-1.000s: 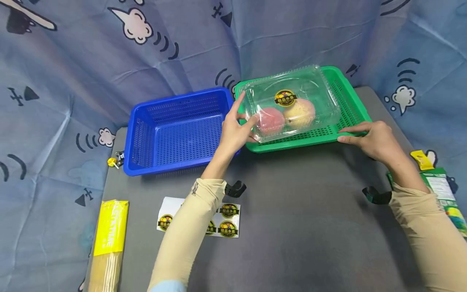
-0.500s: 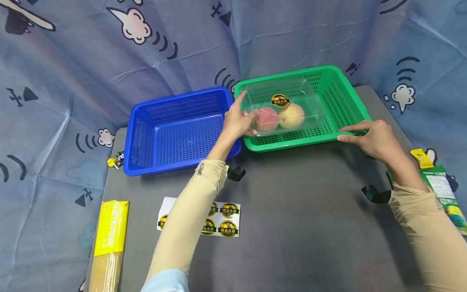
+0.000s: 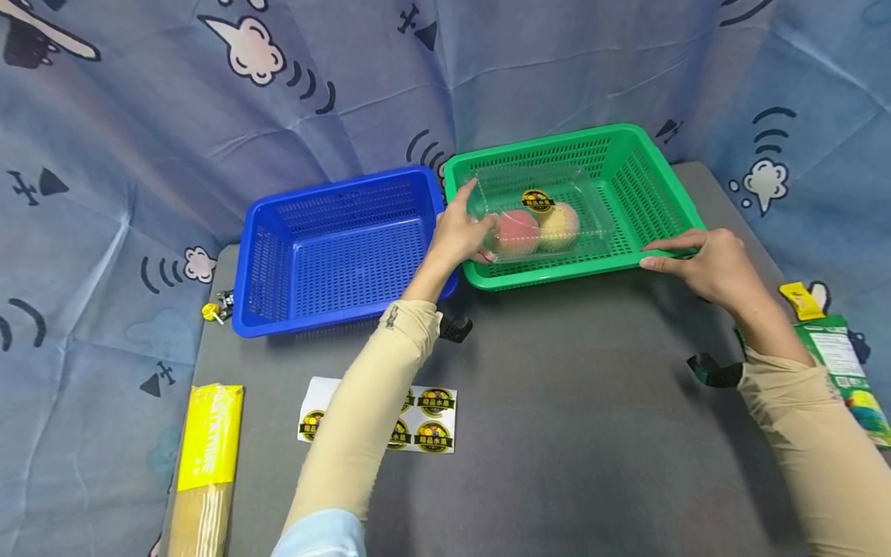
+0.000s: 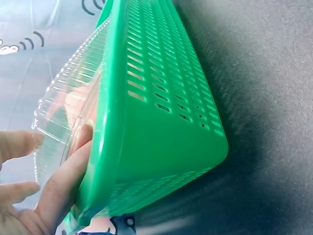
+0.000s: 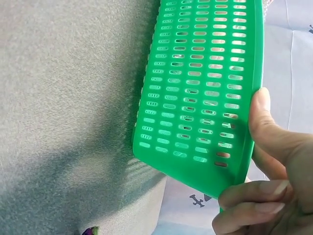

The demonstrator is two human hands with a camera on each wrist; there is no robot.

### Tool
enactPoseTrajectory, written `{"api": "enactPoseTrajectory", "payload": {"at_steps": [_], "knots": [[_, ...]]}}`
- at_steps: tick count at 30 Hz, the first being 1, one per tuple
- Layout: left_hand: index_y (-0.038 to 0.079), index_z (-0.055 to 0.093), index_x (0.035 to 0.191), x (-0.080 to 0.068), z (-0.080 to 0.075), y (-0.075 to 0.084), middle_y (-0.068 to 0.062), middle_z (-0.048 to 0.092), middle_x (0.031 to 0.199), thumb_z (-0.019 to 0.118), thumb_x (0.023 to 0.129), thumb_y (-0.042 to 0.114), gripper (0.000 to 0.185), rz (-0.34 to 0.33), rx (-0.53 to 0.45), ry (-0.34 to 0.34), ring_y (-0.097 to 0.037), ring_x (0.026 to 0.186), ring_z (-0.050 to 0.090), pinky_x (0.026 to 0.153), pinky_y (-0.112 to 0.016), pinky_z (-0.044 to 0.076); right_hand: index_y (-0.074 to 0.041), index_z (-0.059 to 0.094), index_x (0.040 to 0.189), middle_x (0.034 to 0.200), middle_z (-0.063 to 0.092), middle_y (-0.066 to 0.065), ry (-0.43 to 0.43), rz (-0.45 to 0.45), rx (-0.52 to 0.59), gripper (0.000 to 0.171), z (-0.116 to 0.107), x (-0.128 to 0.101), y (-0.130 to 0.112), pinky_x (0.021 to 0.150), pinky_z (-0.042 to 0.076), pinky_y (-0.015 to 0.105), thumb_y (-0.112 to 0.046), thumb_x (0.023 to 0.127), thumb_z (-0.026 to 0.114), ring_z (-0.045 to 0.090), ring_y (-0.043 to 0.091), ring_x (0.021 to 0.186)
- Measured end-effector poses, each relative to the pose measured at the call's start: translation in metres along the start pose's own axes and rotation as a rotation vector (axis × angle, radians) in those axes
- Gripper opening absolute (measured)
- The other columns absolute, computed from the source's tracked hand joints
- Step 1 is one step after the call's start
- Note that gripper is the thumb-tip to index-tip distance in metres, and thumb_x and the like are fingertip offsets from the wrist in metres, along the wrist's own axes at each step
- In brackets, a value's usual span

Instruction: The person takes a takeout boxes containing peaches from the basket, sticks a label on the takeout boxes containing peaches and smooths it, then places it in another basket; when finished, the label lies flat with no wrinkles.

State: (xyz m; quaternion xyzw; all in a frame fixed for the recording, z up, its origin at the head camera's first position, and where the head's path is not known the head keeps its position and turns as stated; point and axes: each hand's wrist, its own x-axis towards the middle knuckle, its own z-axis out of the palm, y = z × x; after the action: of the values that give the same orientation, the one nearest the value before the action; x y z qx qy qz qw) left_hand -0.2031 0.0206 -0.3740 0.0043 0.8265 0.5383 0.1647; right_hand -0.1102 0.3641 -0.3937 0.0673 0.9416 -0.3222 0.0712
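My left hand [image 3: 459, 232] holds the left end of a clear plastic clamshell box [image 3: 592, 216], thumb on top and fingers at its side. Through the lid show a pinkish-red round fruit [image 3: 517, 232] and a yellow-pink one [image 3: 559, 226]; a black and gold round sticker [image 3: 537, 201] is on the lid. The box sits inside the left part of a green perforated basket [image 3: 643, 182], and its end stands above the rim in the left wrist view. At the basket's front right corner, my right hand [image 3: 717, 267] pinches the rim, thumb outside it in the right wrist view [image 5: 274, 132].
A blue perforated basket [image 3: 348, 263] stands left of the green one. On the grey table [image 3: 571, 402] lie a sticker sheet [image 3: 435, 418], a yellow pasta pack [image 3: 209, 441], a lollipop [image 3: 211, 312], a small yellow packet [image 3: 802, 300] and a green bag [image 3: 842, 363]. A patterned curtain hangs behind.
The box has gone down from above the green basket into its left part, with my left hand still on it. My right hand has stayed at the basket's rim.
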Motion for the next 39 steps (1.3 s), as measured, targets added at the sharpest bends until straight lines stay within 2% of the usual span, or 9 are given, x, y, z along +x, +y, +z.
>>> {"api": "enactPoseTrajectory", "payload": {"at_steps": [4,9,12,18,21,25,31,34,39], "knots": [[0.026,0.024,0.170,0.001,0.002,0.000,-0.022,0.074,0.093,0.064,0.107,0.018,0.075,-0.013,0.004,-0.009,-0.016,0.044,0.064,0.053,-0.034,0.062,0.003,0.071,0.132,0.148,0.053,0.038,0.009,-0.001,0.001,0.061,0.002,0.000,-0.001,0.111,0.034,0.076,-0.046,0.096,0.078,0.033,0.058,0.151],[0.024,0.020,0.171,0.001,0.001,0.000,-0.026,0.075,0.104,0.066,0.107,0.028,0.079,-0.037,0.043,0.012,-0.017,0.048,0.067,0.061,-0.039,0.064,0.002,0.072,0.131,0.147,0.053,0.040,0.029,-0.031,-0.022,0.058,0.005,0.001,-0.003,0.101,0.043,0.072,-0.044,0.096,0.079,0.041,0.059,0.143],[0.021,0.021,0.171,0.000,-0.001,0.001,-0.024,0.076,0.096,0.067,0.106,0.033,0.081,-0.024,0.127,0.035,-0.020,0.051,0.070,0.064,-0.042,0.065,0.002,0.072,0.130,0.146,0.053,0.040,0.032,-0.037,-0.025,0.057,0.007,0.001,-0.003,0.097,0.045,0.069,-0.043,0.096,0.079,0.043,0.059,0.140],[0.022,0.028,0.169,-0.003,-0.003,0.006,-0.007,0.072,0.067,0.067,0.105,0.041,0.077,0.003,0.388,0.060,-0.018,0.049,0.069,0.046,-0.031,0.054,0.002,0.072,0.131,0.147,0.053,0.040,0.036,-0.031,-0.034,0.058,0.006,0.001,-0.004,0.091,0.046,0.064,-0.044,0.097,0.078,0.044,0.058,0.139],[0.023,0.031,0.169,-0.004,-0.002,0.008,-0.003,0.070,0.063,0.068,0.104,0.040,0.076,-0.001,0.459,0.071,-0.016,0.047,0.068,0.047,-0.028,0.051,0.002,0.072,0.130,0.147,0.053,0.040,0.038,-0.030,-0.035,0.058,0.006,0.001,-0.005,0.092,0.046,0.065,-0.044,0.096,0.079,0.045,0.058,0.139],[0.022,0.034,0.167,-0.007,0.000,0.007,-0.002,0.070,0.062,0.068,0.105,0.039,0.073,0.014,0.517,0.084,-0.014,0.046,0.067,0.055,-0.031,0.055,0.002,0.072,0.131,0.146,0.053,0.039,0.039,-0.026,-0.039,0.058,0.007,0.002,-0.005,0.092,0.046,0.065,-0.044,0.096,0.079,0.045,0.058,0.138],[0.020,0.042,0.164,-0.011,0.004,0.004,0.001,0.068,0.059,0.070,0.104,0.036,0.068,0.097,0.603,0.140,-0.013,0.047,0.066,0.071,-0.036,0.059,0.002,0.072,0.131,0.147,0.053,0.039,0.035,-0.031,-0.027,0.058,0.007,0.001,-0.004,0.095,0.045,0.068,-0.044,0.096,0.079,0.044,0.058,0.139],[0.023,0.043,0.163,-0.013,0.003,0.006,0.002,0.068,0.059,0.071,0.103,0.037,0.068,0.105,0.610,0.159,-0.012,0.048,0.066,0.066,-0.036,0.057,0.002,0.072,0.131,0.148,0.052,0.040,0.033,-0.029,-0.023,0.059,0.007,0.001,-0.004,0.094,0.046,0.066,-0.045,0.096,0.079,0.044,0.058,0.140],[0.026,0.043,0.163,-0.017,-0.006,0.003,-0.001,0.060,0.063,0.069,0.103,0.039,0.067,0.108,0.586,0.194,-0.015,0.048,0.052,0.051,-0.033,0.041,0.001,0.070,0.134,0.146,0.051,0.043,-0.005,0.000,-0.104,0.058,0.002,-0.003,-0.013,0.077,0.049,0.052,-0.044,0.099,0.075,0.053,0.056,0.125]]}}
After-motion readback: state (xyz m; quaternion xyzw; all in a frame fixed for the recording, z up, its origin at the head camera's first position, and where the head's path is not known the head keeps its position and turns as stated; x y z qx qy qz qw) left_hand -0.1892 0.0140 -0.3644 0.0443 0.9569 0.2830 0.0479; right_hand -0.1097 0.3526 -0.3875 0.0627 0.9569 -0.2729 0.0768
